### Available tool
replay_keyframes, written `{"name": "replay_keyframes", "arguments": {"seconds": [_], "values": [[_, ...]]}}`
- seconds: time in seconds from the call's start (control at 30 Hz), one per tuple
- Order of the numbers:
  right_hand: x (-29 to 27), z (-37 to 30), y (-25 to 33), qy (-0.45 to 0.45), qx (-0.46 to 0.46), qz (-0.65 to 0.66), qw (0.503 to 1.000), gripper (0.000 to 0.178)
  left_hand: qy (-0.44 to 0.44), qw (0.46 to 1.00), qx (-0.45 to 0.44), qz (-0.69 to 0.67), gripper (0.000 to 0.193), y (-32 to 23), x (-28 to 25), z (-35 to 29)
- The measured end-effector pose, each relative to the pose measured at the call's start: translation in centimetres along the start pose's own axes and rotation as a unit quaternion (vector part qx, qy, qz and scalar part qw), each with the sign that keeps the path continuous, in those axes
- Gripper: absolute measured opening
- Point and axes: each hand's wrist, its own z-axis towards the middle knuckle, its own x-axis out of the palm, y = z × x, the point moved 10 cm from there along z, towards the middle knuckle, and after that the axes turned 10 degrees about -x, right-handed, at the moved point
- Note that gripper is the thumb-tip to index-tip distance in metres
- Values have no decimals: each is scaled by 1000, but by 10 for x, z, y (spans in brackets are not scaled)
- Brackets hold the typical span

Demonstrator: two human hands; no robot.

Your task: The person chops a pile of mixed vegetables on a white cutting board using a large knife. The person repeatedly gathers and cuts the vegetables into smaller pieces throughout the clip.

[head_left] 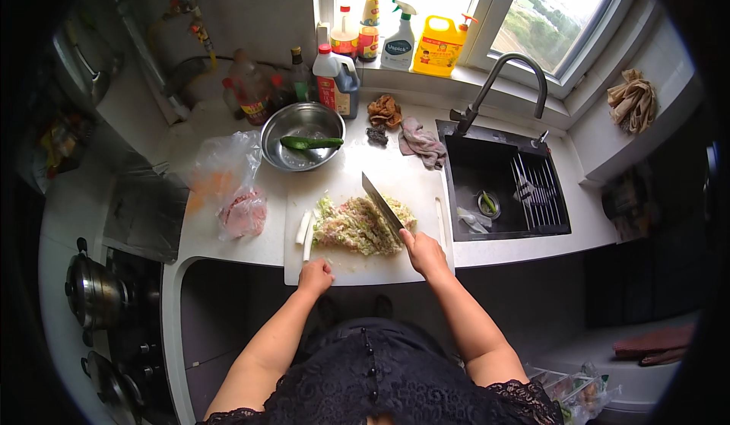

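My right hand (426, 255) grips the handle of a kitchen knife (381, 203). The blade slants up and to the left over a pile of finely chopped pale green and pinkish food (353, 229). Beneath the pile lies a white cutting board (346, 273). My left hand (315, 276) is closed at the board's front edge, with no object visible in it. Just beyond that hand, white stalks (305, 229) rest along the board's left side.
A steel bowl (293, 160) holds a long green vegetable (312, 143). Left of the board, raw minced meat sits in a plastic bag (245, 216). A black sink (479, 174) is at the right, under a tap (525, 56). Bottles and cloths line the back; a pot (93, 292) stands far left.
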Motion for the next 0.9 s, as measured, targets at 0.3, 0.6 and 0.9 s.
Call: {"name": "replay_keyframes", "arguments": {"seconds": [0.3, 0.6, 0.9], "values": [[6, -15, -12, -17, -25, 13, 999, 66, 26, 999, -18, -5, 21, -1, 1, 0], [23, -6, 6, -36, -62, 24, 997, 63, 35, 999, -28, -6, 21, 1, 2, 1], [33, -4, 30, -18, -75, 22, 997, 65, 35, 999, -32, -21, 20, -2, -3, -5]]}}
